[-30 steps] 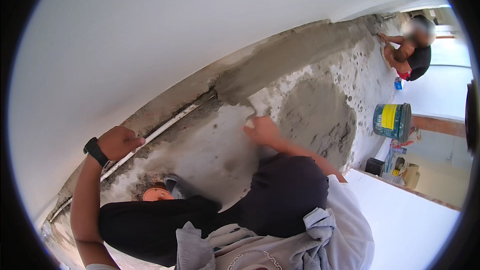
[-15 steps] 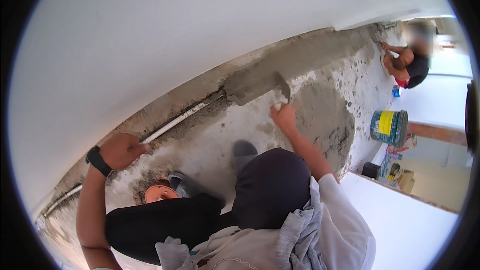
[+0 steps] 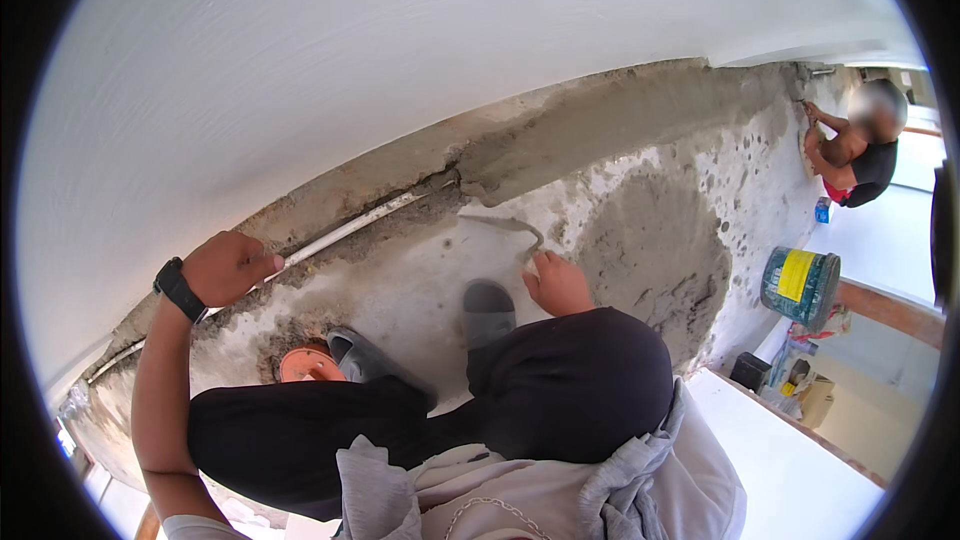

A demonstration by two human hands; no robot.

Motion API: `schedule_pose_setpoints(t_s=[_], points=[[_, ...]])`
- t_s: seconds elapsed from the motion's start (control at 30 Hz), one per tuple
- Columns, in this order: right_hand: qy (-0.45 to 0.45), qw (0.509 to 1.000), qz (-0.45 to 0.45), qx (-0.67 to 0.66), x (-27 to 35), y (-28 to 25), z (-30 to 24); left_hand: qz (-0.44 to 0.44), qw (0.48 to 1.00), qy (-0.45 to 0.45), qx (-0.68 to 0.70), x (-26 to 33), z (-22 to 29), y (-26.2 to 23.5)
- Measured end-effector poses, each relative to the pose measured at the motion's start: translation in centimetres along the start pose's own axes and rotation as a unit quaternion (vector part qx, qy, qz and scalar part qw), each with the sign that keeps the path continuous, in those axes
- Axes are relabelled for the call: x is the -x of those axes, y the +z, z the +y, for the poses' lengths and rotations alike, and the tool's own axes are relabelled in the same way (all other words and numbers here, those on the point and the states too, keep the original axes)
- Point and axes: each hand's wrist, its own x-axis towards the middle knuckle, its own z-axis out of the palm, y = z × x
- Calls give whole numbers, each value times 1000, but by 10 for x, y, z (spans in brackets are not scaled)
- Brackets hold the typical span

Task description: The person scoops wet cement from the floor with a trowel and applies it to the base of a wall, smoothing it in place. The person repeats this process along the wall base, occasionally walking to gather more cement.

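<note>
My right hand (image 3: 560,285) is closed round the handle of a trowel (image 3: 505,224). The trowel's thin blade is seen nearly edge-on over pale floor, just short of the band of wet mortar (image 3: 600,130) along the wall. My left hand (image 3: 235,270), with a dark watch on the wrist, is curled with the thumb along the fingers. It overlaps a white pipe (image 3: 350,227) lying in a rough channel at the wall's foot; whether it touches the pipe, or holds anything, is hidden.
Spread mortar (image 3: 655,250) lies right of my knee. An orange round lid (image 3: 308,365) sits by my sandals (image 3: 488,310). A dark green bucket with a yellow label (image 3: 800,288) stands at the right. A co-worker (image 3: 865,155) crouches at the far right by the wall.
My right hand has drawn the trowel back from the wet mortar toward my knees, and the blade has turned flatter. My left hand stays curled by the pipe. The whole view has shifted slightly.
</note>
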Motion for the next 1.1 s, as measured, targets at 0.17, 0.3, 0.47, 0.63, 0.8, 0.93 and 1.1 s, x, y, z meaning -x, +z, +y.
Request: schedule_pose_setpoints(t_s=[0.17, 0.3, 0.47, 0.63, 0.8, 0.93, 1.1], points=[[3, 999, 33, 9, -65, -31, 24, 11, 1000, -4, 8, 4, 2, 0], [20, 997, -48, -64, -76, -78, 35, 0, 998, -53, 42, 15, 2, -4], [75, 991, -52, -97, -78, -94, 24, 12, 999, -50, 18, 14, 2, -7], [67, 997, -21, -29, -84, -82, 0, 28, 999, -17, 18, 7, 4, -5], [63, 996, -54, -37, -103, -76, -6, 2, 999, -34, -39, 1, 6, -3], [84, 996, -33, -6, -117, -81, 16, 5, 999, -34, 2, 3, 5, -3], [121, 992, -31, 17, -120, -98, 64, -9, 997, -70, -3, 5, 5, -5]])
